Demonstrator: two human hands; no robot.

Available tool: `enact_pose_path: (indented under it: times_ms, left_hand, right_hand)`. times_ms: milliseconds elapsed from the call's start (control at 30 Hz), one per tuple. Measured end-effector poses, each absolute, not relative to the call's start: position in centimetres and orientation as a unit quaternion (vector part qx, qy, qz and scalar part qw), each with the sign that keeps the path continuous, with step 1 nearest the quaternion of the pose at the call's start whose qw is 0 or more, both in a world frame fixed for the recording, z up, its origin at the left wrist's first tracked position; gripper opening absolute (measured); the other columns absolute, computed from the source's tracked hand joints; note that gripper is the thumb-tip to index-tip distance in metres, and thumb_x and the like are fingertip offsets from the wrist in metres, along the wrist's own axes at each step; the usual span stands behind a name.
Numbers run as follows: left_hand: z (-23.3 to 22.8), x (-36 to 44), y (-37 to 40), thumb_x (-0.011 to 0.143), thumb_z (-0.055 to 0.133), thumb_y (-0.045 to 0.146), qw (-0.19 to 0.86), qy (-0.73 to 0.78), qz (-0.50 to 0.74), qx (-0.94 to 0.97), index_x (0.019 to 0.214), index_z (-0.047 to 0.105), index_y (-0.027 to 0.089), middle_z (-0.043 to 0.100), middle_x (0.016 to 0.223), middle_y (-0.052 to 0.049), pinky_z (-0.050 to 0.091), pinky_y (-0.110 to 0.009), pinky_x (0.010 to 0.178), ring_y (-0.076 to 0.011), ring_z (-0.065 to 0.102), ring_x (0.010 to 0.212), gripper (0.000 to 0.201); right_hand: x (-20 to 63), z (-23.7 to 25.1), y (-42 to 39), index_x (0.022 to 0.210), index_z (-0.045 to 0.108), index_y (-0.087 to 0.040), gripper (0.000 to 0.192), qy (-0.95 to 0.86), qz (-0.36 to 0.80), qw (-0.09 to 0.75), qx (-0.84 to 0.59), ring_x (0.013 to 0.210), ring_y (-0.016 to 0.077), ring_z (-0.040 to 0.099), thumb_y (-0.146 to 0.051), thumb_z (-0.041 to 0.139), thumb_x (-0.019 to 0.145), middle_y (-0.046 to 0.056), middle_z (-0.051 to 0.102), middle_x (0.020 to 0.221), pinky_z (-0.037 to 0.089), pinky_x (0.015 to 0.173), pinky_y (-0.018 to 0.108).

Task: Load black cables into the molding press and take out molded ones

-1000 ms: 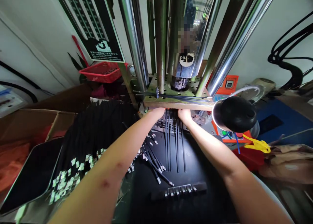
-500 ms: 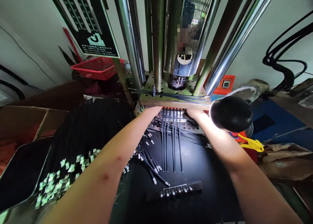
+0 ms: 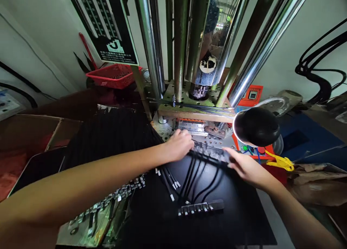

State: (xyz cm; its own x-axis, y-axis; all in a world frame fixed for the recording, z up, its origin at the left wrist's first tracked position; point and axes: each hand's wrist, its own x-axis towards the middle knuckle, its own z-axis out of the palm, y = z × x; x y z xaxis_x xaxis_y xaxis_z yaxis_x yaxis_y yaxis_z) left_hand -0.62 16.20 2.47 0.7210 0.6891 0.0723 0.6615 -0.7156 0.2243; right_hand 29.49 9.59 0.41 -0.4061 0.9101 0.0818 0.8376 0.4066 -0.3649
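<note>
My left hand has its fingers closed on the left end of a narrow metal bar fixture, blurred by motion. At the bar's right end, the thumb and fingers of my right hand pinch it. Several black cables hang from the bar toward me and curve onto the black work surface. A second bar fixture, with several small metal connectors along it, lies on that surface nearer me. Behind my hands is the press bed, with a metal mould below the upper plate.
A black lamp hangs right of the press. Loose cables with metal ends lie left of centre, beside a large black cable pile. Yellow-handled cutters lie at right, near a green button. A red basket stands back left.
Both hands have come out from under the press plate toward me, bringing the bar and its cables. The mould is now visible, and the cables have bent on the work surface.
</note>
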Motion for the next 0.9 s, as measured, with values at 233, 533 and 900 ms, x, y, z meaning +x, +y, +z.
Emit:
enact_pose_path:
  times_ms: [233,533,900]
  left_hand:
    - [3.2,6.3,11.7,0.093,0.044,0.01,0.173,0.334,0.09,0.922,0.094,0.07,0.011,0.07,0.102,-0.016,0.046,-0.048,0.093,-0.0329,0.061,0.107,0.026]
    - [5.3,5.5,6.6,0.097,0.047,0.02,0.53,0.287,0.054,0.796,0.101,0.068,0.016,0.072,0.078,0.0,0.051,-0.021,0.057,-0.0106,0.062,0.055,0.021]
    - [8.0,2.8,17.2,0.089,0.056,0.017,0.142,0.403,0.096,0.899,0.125,0.06,0.02,0.07,0.113,-0.006,0.051,-0.032,0.089,-0.0211,0.065,0.101,0.037]
  right_hand:
    - [31.9,0.1,5.3,0.124,0.066,-0.02,0.037,-0.809,0.21,0.194,-0.515,0.102,0.0259,0.068,-0.026,0.044,0.094,0.012,0.071,0.114,0.055,0.091,0.041]
    - [26.4,0.4,6.8,0.109,0.067,-0.019,0.038,-0.822,0.24,0.208,-0.473,0.099,0.024,0.065,-0.013,0.052,0.075,0.008,0.071,0.108,0.053,0.09,0.039]
    - [26.0,2.6,14.8,0.119,0.061,-0.017,0.036,-0.762,0.363,0.252,-0.473,0.082,0.0207,0.068,-0.039,0.056,0.09,0.006,0.071,0.094,0.057,0.081,0.04]
